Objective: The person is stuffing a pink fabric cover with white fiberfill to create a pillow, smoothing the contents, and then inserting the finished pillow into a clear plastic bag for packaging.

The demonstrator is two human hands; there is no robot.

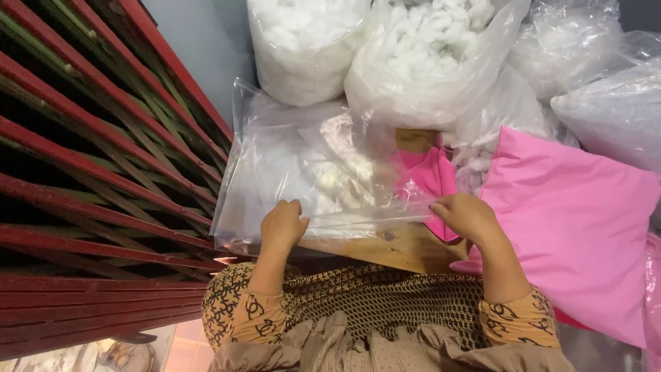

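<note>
We see a clear plastic bag on the wooden worktop, white stuffing bags behind it; left hand and right hand pinch its near edge, fingers clenched

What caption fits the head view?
Both hands, left and right, hold a clear plastic bag beside a pink cushion.

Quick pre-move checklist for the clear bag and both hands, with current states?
1. Left hand pinches the clear plastic bag edge: ok.
2. Right hand pinches the same edge: ok.
3. Bag lies flat on the wooden board: ok.
4. Bag mouth open: cannot tell.
5. Pink pillow beside the right hand, within reach: ok.
6. Stuffing bags stand behind, apart from hands: ok.
</note>
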